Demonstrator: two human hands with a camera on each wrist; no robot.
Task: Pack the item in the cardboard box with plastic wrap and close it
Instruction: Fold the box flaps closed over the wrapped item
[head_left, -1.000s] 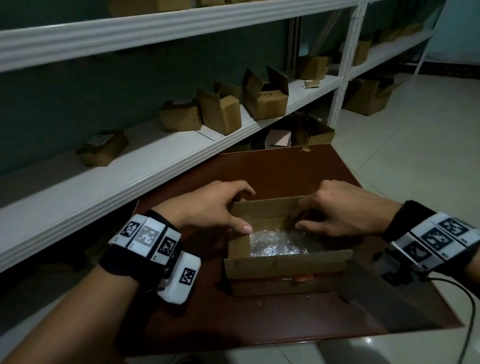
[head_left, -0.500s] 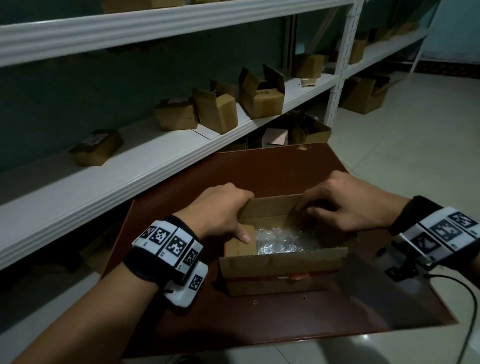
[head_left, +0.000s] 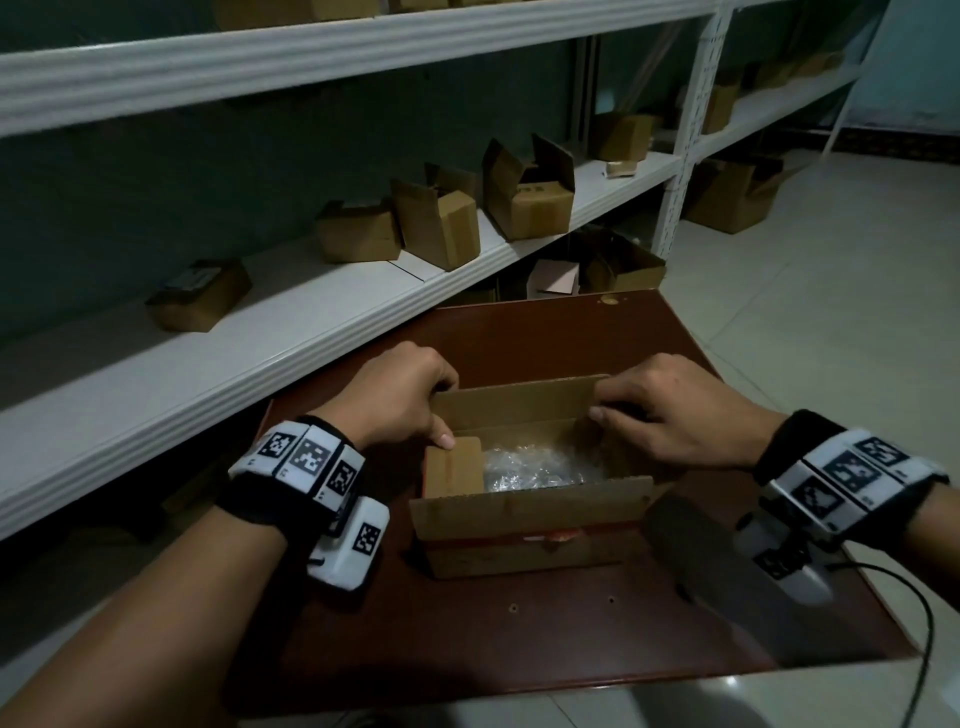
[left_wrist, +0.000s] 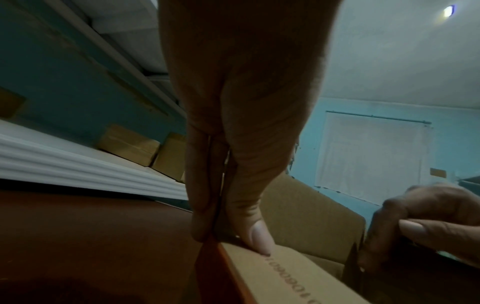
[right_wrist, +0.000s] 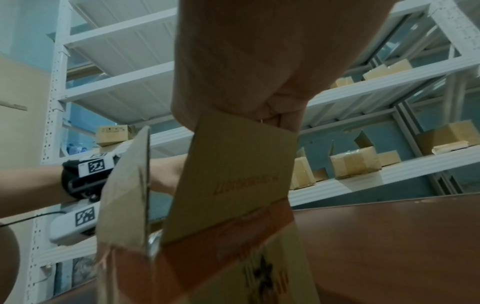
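An open cardboard box (head_left: 524, 512) stands mid-table with crinkled clear plastic wrap (head_left: 535, 465) inside. My left hand (head_left: 441, 415) grips the box's far-left corner, its thumb pressing the left side flap (head_left: 454, 470) inward over the opening. The left wrist view shows that thumb on the flap (left_wrist: 298, 273), with the fingers (left_wrist: 202, 205) down the outside. My right hand (head_left: 613, 402) holds the top edge of the upright right side flap (right_wrist: 239, 174) at the far-right corner. The far flap (head_left: 519, 405) and near flap stand up. The item under the wrap is hidden.
The brown table (head_left: 519, 639) ends close in front and to the right, over tiled floor. A white shelf (head_left: 311, 322) runs along the left and back with several cardboard boxes (head_left: 436, 228). A black cable (head_left: 904, 613) trails from my right wrist.
The left hand has pushed the left side flap further down over the opening. The right hand has come up out of the box onto the right flap's top edge.
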